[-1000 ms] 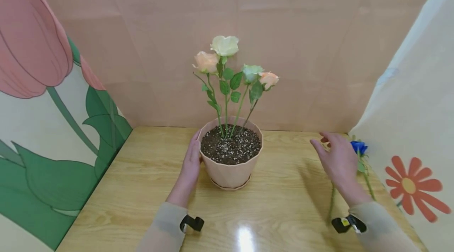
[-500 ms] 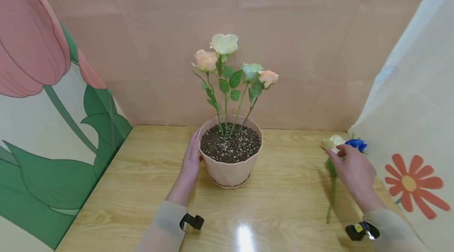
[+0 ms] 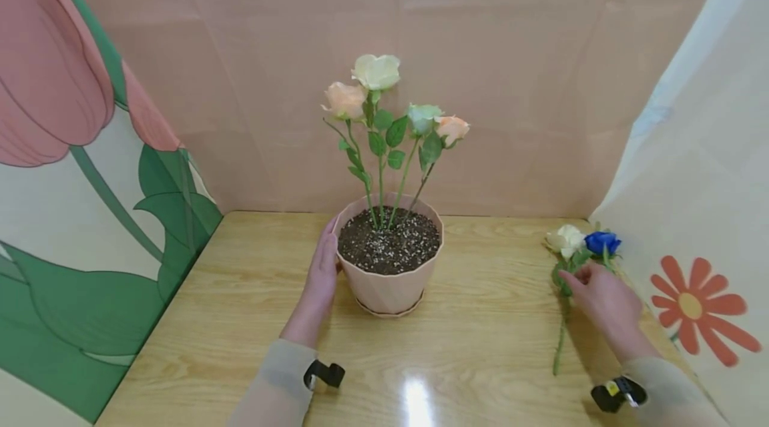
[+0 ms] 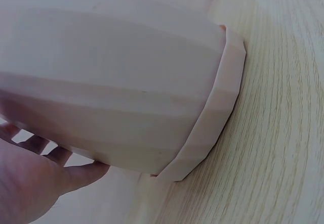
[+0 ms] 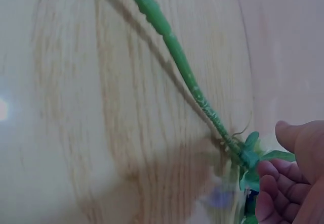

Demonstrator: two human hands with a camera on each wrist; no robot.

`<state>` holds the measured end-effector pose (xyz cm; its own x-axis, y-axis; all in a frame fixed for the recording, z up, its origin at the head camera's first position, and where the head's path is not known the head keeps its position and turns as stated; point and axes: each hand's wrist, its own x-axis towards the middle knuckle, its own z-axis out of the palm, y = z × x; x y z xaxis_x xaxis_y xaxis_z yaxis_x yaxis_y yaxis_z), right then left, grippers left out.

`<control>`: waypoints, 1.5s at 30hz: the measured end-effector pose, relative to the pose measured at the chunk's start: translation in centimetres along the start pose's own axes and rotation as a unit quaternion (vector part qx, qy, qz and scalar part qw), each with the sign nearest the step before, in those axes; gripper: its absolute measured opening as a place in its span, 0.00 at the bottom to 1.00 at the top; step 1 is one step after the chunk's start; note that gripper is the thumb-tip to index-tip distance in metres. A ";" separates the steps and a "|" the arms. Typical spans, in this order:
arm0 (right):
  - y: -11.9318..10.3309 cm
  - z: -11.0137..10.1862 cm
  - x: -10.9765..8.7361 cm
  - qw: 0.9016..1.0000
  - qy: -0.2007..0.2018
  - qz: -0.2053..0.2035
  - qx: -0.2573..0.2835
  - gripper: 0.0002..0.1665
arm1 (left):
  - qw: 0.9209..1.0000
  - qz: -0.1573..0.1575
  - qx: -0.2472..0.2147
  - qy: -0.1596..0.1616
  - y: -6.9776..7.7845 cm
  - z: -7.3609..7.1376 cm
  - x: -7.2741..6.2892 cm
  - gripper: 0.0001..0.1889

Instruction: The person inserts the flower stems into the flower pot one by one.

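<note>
A pink faceted flowerpot [image 3: 387, 290] of dark, white-flecked soil stands on a matching saucer [image 4: 217, 113]. Upright in it are a cream rose [image 3: 376, 72], a peach rose [image 3: 345, 101], a pale green rose [image 3: 423, 118] and a smaller peach rose [image 3: 452, 129]. My left hand [image 3: 320, 270] rests against the pot's left side, fingers fairly straight. At the right, a white rose [image 3: 565, 240] and a blue rose [image 3: 603, 242] lie side by side. My right hand [image 3: 608, 303] is at the white rose's leaves [image 5: 250, 155], thumb and fingers apart around them.
The wooden table [image 3: 240, 320] meets a pink backdrop [image 3: 510, 113] behind the pot. Printed cloths flank it: a tulip [image 3: 54, 67] at the left and a red flower [image 3: 691, 307] at the right.
My right hand has moved toward me and slightly right, from over the white rose's head down to its leaves, uncovering the bloom. The left hand stays on the pot.
</note>
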<state>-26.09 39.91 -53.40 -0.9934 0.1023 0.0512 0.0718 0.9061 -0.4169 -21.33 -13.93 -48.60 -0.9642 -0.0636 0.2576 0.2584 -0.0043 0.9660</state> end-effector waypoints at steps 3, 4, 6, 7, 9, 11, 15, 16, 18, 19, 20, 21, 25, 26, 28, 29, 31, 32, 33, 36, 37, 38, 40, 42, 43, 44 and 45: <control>0.3 0.2 0.2 1.000 -0.008 0.007 -0.003 0.42 | 1.000 0.006 -0.005 0.001 0.1 0.0 0.0 0.31; 0.4 0.2 0.3 1.000 -0.010 0.008 -0.006 0.43 | 1.000 0.007 -0.006 0.001 0.1 0.0 0.0 0.31; 0.5 0.4 0.5 1.000 -0.018 0.015 -0.008 0.44 | 1.000 0.007 -0.008 0.002 0.1 0.0 0.0 0.31; 0.6 0.5 0.5 0.999 -0.024 0.019 -0.010 0.44 | 1.000 0.006 -0.009 0.002 0.2 0.0 0.0 0.30; 0.6 0.7 0.6 0.999 -0.036 0.027 -0.010 0.43 | 1.000 0.004 -0.011 0.001 0.2 0.0 0.0 0.30; 0.6 0.8 0.7 0.998 -0.048 0.036 -0.008 0.42 | 1.000 0.002 -0.013 0.000 0.2 0.1 0.1 0.30; 0.7 0.9 0.7 0.997 -0.063 0.046 -0.006 0.37 | 1.000 0.002 -0.013 -0.001 0.2 0.1 0.1 0.30; 0.8 0.9 0.8 0.997 -0.067 0.047 -0.007 0.37 | 1.000 0.003 -0.013 0.000 0.2 0.1 0.0 0.31; 0.9 1.0 0.8 0.996 -0.072 0.047 -0.008 0.35 | 1.000 0.003 -0.011 0.000 0.3 0.1 0.0 0.31; 1.0 1.0 0.8 0.996 -0.074 0.046 -0.008 0.35 | 1.000 0.002 -0.010 0.001 0.3 0.1 0.0 0.31; 1.1 1.0 0.8 0.996 -0.075 0.044 -0.008 0.34 | 1.000 0.001 -0.010 0.001 0.4 0.1 -0.1 0.31; 1.2 1.1 0.8 0.996 -0.077 0.042 -0.008 0.34 | 1.000 -0.001 -0.009 0.002 0.4 0.1 -0.1 0.31; 1.3 1.1 0.8 0.996 -0.082 0.035 -0.006 0.33 | 1.000 -0.010 -0.006 0.005 0.4 0.1 -0.1 0.31; 1.3 1.1 0.8 0.996 -0.084 0.034 -0.006 0.33 | 1.000 -0.012 -0.005 0.007 0.4 0.2 -0.1 0.31; 1.3 1.0 0.8 0.996 -0.088 0.032 -0.006 0.33 | 1.000 -0.014 -0.004 0.008 0.4 0.2 -0.1 0.31; 1.3 1.0 0.8 0.995 -0.091 0.033 -0.007 0.33 | 1.000 -0.015 -0.004 0.010 0.4 0.2 -0.1 0.31; 1.2 1.0 0.9 0.994 -0.099 0.037 -0.007 0.34 | 1.000 -0.016 -0.003 0.010 0.4 0.2 -0.1 0.31; 1.2 1.0 0.9 0.994 -0.102 0.040 -0.009 0.34 | 1.000 -0.016 -0.004 0.010 0.3 0.2 -0.1 0.31; 1.1 1.0 1.0 0.993 -0.106 0.044 -0.010 0.34 | 1.000 -0.014 -0.003 0.009 0.3 0.2 -0.1 0.31; 1.0 1.0 1.1 0.992 -0.117 0.055 -0.012 0.36 | 1.000 -0.015 -0.002 0.008 0.2 0.2 -0.1 0.30; 1.0 1.0 1.1 0.991 -0.117 0.058 -0.012 0.36 | 1.000 -0.015 -0.002 0.008 0.2 0.2 -0.1 0.30; 1.0 1.0 1.2 0.991 -0.117 0.059 -0.012 0.36 | 1.000 -0.014 -0.001 0.008 0.1 0.1 -0.1 0.30; 1.0 1.1 1.2 0.992 -0.115 0.057 -0.009 0.37 | 1.000 -0.015 -0.001 0.010 0.1 0.1 -0.1 0.31; 1.0 1.2 1.2 0.992 -0.111 0.052 -0.005 0.37 | 1.000 -0.014 -0.001 0.009 0.1 0.1 0.0 0.31; 1.0 1.2 1.2 0.993 -0.109 0.050 -0.004 0.37 | 1.000 -0.013 -0.001 0.008 0.0 0.1 0.0 0.32; 1.0 1.3 1.2 0.993 -0.109 0.049 -0.003 0.37 | 1.000 -0.012 -0.001 0.008 0.0 0.1 0.0 0.32; 1.0 1.3 1.2 0.993 -0.109 0.048 -0.002 0.37 | 1.000 -0.011 -0.002 0.008 0.1 0.1 0.0 0.31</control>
<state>-27.33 40.39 -54.90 -0.9776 0.0980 -0.1863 0.1674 0.8985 -0.4059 -21.31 -13.83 -48.55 -0.9687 -0.0792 0.2353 0.2367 -0.0090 0.9715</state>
